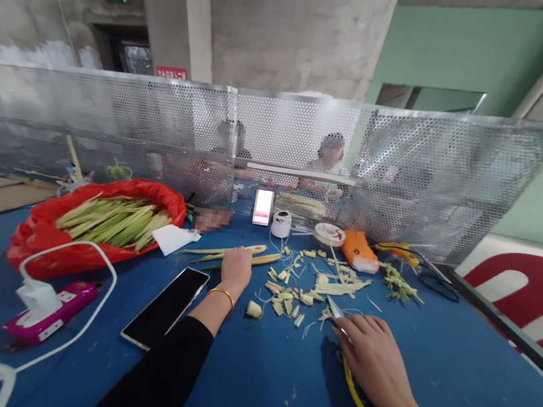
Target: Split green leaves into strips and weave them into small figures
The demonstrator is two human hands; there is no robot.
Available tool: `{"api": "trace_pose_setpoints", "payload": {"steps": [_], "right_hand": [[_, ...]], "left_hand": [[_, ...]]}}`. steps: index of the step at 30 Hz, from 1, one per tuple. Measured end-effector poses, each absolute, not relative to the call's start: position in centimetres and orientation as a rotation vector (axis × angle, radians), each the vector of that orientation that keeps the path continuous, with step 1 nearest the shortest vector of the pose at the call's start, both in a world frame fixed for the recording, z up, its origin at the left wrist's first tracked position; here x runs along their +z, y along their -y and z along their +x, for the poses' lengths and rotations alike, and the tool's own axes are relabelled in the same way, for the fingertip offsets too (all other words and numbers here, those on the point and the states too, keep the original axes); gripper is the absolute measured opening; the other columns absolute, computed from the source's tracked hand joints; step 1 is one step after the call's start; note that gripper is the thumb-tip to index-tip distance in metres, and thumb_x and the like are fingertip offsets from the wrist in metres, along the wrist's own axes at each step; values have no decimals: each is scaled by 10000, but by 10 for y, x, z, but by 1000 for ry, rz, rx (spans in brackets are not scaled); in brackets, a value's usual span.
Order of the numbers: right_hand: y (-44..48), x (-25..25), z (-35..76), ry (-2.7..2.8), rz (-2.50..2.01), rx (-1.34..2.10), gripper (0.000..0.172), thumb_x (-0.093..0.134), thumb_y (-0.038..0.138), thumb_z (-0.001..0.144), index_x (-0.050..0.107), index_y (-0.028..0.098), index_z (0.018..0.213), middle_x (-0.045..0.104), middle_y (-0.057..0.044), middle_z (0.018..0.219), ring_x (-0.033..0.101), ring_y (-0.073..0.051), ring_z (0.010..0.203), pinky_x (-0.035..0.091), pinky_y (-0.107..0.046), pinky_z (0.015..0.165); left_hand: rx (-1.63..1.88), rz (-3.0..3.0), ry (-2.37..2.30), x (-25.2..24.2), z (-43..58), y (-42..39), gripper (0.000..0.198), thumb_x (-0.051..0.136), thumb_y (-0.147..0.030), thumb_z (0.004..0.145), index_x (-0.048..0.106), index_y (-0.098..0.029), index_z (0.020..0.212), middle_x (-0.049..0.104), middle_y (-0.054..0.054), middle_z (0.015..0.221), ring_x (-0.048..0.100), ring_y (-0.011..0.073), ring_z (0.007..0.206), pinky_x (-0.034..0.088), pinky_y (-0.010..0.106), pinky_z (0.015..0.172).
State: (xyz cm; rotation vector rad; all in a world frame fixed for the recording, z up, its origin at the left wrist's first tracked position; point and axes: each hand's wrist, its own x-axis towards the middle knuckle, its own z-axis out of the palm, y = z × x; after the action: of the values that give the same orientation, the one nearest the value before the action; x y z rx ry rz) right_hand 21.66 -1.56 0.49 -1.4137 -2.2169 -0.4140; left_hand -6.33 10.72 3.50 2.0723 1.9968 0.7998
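My left hand point(236, 267), with a gold bangle at the wrist, is closed over long dried leaf strips point(266, 259) lying on the blue table. In my right hand point(372, 349) is a pair of scissors point(335, 308), its pointed blades toward the scraps at the centre. Cut leaf pieces point(288, 297) and thin white threads are scattered between my hands. A yellow ring point(351, 386) lies partly hidden under my right hand. Left of my left forearm rests a dark phone point(167, 307).
A red bag point(28, 240) of green leaf strips, a purple power strip point(54, 314) and white cable are at left. Behind stand a lit phone point(263, 206), thread spool point(281, 225), tape roll point(329, 234) and orange packet point(360, 251). People sit beyond a perforated metal screen point(302, 127).
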Motion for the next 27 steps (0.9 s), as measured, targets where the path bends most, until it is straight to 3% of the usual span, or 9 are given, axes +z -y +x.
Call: {"api": "trace_pose_setpoints", "payload": {"steps": [5, 8, 11, 14, 21, 24, 27], "right_hand": [[15, 12, 215, 2027, -1406, -207, 249, 461, 301, 936, 690, 213, 974, 701, -89, 907, 606, -253, 848, 393, -395, 800], [12, 33, 204, 1673, -1359, 216, 261, 557, 422, 872, 711, 225, 948, 705, -100, 963, 612, -283, 924, 420, -403, 818], [9, 56, 182, 1228, -1146, 948, 370, 644, 529, 788, 718, 229, 991, 722, -73, 991, 638, -259, 942, 468, -356, 808], [7, 63, 161, 1044, -903, 1385, 399, 681, 551, 747, 736, 177, 875, 723, -66, 830, 642, -201, 773, 488, -309, 715], [4, 40, 165, 847, -974, 1371, 262, 837, 358, 602, 691, 156, 683, 664, -3, 665, 581, -115, 617, 470, -223, 611], [3, 39, 169, 878, -978, 1448, 270, 820, 338, 626, 698, 146, 771, 638, 0, 646, 527, -82, 532, 395, -179, 482], [5, 41, 166, 966, -952, 1431, 289, 808, 337, 633, 680, 144, 807, 587, 28, 603, 421, -44, 448, 273, -158, 391]], "left_hand": [[996, 2072, -1811, 72, -42, -86, 107, 504, -180, 848, 608, -169, 867, 660, 127, 959, 577, 277, 1003, 392, 374, 881], [1112, 1976, -1546, 96, -18, -58, 178, 464, -349, 899, 570, -205, 900, 669, 47, 875, 631, 185, 825, 463, 281, 741], [947, 1196, -818, 97, 5, -30, 275, 642, -438, 775, 564, -183, 843, 668, 48, 799, 644, 177, 723, 494, 287, 670], [920, 937, -747, 77, 19, -16, 340, 786, -380, 633, 545, -172, 756, 647, 18, 721, 632, 149, 648, 502, 277, 642], [1048, 1046, -977, 47, 29, -19, 271, 787, -303, 611, 568, -158, 679, 606, -20, 591, 581, 117, 562, 460, 217, 527], [925, 917, -865, 49, 27, -20, 231, 745, -259, 660, 633, -146, 829, 661, 16, 670, 624, 129, 602, 473, 214, 558], [727, 785, -650, 47, 24, -21, 356, 692, -341, 728, 653, -103, 990, 703, 82, 759, 676, 192, 657, 516, 275, 625]]}}
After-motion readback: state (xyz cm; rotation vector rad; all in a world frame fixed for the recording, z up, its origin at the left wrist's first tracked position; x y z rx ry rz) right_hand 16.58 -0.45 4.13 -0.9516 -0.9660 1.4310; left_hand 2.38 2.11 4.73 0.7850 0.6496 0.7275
